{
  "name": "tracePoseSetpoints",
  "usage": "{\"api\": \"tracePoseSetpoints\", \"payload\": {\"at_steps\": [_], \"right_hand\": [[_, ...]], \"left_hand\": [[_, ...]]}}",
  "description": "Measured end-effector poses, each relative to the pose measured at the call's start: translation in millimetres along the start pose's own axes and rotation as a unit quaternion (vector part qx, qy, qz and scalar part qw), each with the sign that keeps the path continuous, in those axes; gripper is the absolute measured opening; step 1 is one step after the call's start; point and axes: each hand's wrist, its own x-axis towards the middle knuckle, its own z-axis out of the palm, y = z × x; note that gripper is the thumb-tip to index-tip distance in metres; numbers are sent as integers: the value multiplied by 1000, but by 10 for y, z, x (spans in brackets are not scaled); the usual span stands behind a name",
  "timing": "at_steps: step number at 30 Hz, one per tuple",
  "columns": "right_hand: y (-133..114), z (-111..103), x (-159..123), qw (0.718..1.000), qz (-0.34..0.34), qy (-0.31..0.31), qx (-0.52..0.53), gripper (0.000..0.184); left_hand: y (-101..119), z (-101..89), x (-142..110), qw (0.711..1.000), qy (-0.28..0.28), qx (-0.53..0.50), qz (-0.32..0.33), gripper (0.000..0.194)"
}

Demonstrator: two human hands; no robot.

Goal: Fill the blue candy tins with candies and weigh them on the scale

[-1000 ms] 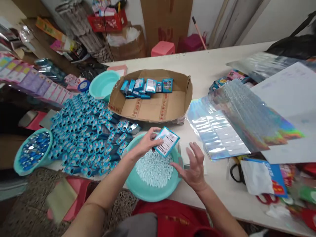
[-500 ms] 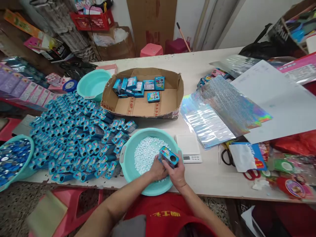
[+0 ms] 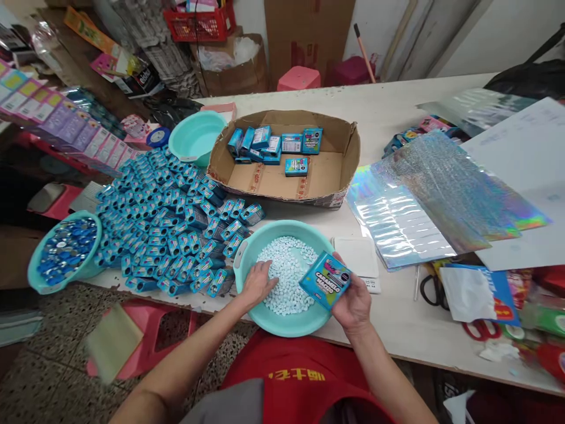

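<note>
My right hand grips a small blue candy box tilted over the right rim of a teal basin. The basin holds a heap of small pale-blue candies. My left hand reaches into the basin, fingers curled down onto the candies; what they pinch, if anything, is hidden. A big pile of empty blue boxes lies left of the basin. Behind it a shallow cardboard tray holds several filled blue boxes.
A white scale sits right of the basin, holographic sheets beyond it. Scissors and packets lie at the right. Another teal basin stands behind the pile, and a third with blue pieces at far left.
My left hand tossed a box into the cardboard tray. A fresh box came into both hands over the basin; now the right hand holds it alone while the left dips into the candies.
</note>
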Motion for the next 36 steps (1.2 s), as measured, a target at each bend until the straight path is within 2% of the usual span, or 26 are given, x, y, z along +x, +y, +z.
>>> {"api": "tracePoseSetpoints", "payload": {"at_steps": [2,4,7,10,13,15,17,18,20,22,24,25,26,28,30,31,34,36], "right_hand": [[-98,-1,-51,999,5,-10,-31,77],[-131,74,-108,998,22,-9,-52,85],[-56,304,-173,995,85,-48,-13,77],[82,502,-226,974,171,-131,70,75],[160,471,-334,957,202,-182,100,81],[192,314,-436,975,141,-164,57,83],[255,122,-531,994,15,-96,-59,88],[307,40,-566,988,-59,-55,-131,89],[448,-59,-600,946,-199,15,-255,87],[606,-68,-592,897,-298,53,-323,79],[734,-22,-560,867,-345,80,-350,74],[778,7,-542,862,-352,92,-354,72],[807,33,-523,863,-349,103,-351,72],[824,65,-483,884,-318,116,-322,72],[789,62,-434,916,-269,125,-268,77],[752,48,-407,932,-243,127,-237,80],[564,-24,-329,962,-175,135,-158,80],[395,-66,-297,975,-120,138,-129,73]], "left_hand": [[58,36,-1,999,-26,-16,-21,59],[126,55,-9,999,-28,-10,-43,60],[189,53,-15,998,-15,19,-62,55],[179,45,2,998,-13,35,-56,51],[135,52,26,998,-3,46,-44,51],[131,70,29,997,12,62,-41,54],[182,110,12,996,14,70,-55,58],[233,142,-4,995,8,66,-69,61],[383,234,-44,994,-11,42,-103,66],[571,354,-73,992,-29,2,-125,66],[749,476,-68,991,-45,-45,-116,56],[818,526,-52,991,-50,-73,-104,50],[870,566,-30,989,-52,-106,-89,45],[918,610,24,976,-45,-200,-68,32],[902,610,71,940,-43,-332,-70,20],[874,597,90,908,-50,-408,-78,16],[737,506,130,769,-102,-621,-116,19],[624,405,158,688,-140,-696,-147,22]]}}
